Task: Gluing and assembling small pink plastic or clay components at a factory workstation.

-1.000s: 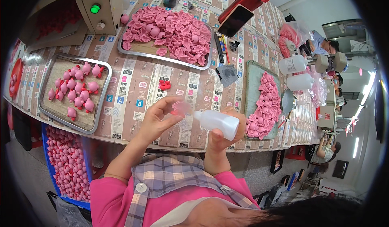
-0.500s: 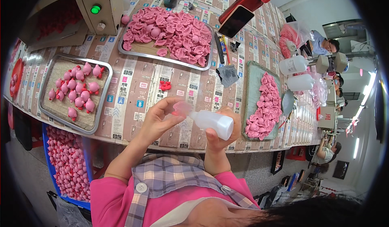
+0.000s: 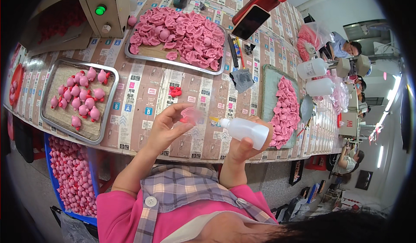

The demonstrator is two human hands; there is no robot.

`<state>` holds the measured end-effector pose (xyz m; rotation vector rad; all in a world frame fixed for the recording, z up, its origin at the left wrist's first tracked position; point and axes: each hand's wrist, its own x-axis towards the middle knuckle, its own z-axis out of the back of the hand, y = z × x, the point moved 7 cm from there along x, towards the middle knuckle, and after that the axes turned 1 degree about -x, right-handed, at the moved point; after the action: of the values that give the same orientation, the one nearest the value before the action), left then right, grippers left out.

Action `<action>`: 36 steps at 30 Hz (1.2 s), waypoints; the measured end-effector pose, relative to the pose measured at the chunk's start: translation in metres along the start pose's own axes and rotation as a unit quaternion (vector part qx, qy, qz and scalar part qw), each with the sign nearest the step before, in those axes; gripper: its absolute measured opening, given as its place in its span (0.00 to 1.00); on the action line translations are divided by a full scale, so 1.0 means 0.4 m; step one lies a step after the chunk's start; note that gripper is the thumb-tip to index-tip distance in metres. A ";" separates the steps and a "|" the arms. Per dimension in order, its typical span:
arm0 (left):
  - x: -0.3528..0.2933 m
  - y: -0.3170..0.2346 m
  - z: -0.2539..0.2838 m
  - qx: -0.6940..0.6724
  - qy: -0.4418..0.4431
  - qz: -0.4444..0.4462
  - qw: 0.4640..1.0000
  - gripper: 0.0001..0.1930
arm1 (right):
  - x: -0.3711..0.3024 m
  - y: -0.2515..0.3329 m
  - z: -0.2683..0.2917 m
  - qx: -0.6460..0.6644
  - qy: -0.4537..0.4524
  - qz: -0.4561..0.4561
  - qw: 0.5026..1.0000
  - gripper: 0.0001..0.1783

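Observation:
My left hand (image 3: 169,123) is closed on a pink moulded piece (image 3: 189,114), with a bit of red showing at its lower edge; a smear of motion hides its outline. In my right hand (image 3: 249,145) is a translucent white squeeze bottle (image 3: 248,131), tilted so that its yellowish nozzle (image 3: 215,120) points left toward the pink piece. A gap separates nozzle and piece. Beyond my hands a small group of red parts (image 3: 175,91) lies on the patterned tabletop (image 3: 143,87).
A metal tray (image 3: 104,128) holds pink figures with red parts. Behind are a large tray (image 3: 149,60) of pink shells, and a machine (image 3: 110,9) with lit button. Right: a greenish tray (image 3: 267,87) of pink pieces, a phone (image 3: 251,22), a grey cloth (image 3: 242,80). A blue crate (image 3: 48,156) stands lower left.
My right hand has drawn the bottle away to the right, so its nozzle has come clear of the pink piece. My left hand stays nearly in place, still holding the piece.

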<state>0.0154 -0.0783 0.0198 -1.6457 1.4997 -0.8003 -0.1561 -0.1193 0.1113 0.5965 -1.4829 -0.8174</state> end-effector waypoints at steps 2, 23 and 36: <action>-0.001 -0.001 0.002 0.004 -0.002 -0.005 1.000 0.21 | -0.004 0.000 -0.002 -0.006 0.002 -0.006 1.000 0.30; -0.001 0.001 0.002 0.004 -0.007 0.000 1.000 0.20 | -0.017 0.001 -0.019 0.007 0.076 0.034 0.996 0.27; -0.002 -0.004 -0.004 0.002 -0.006 -0.005 1.000 0.20 | 0.000 -0.001 -0.001 0.024 -0.003 0.004 1.000 0.28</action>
<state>0.0147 -0.0778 0.0220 -1.6523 1.4824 -0.7976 -0.1559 -0.1195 0.1108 0.6232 -1.5123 -0.7793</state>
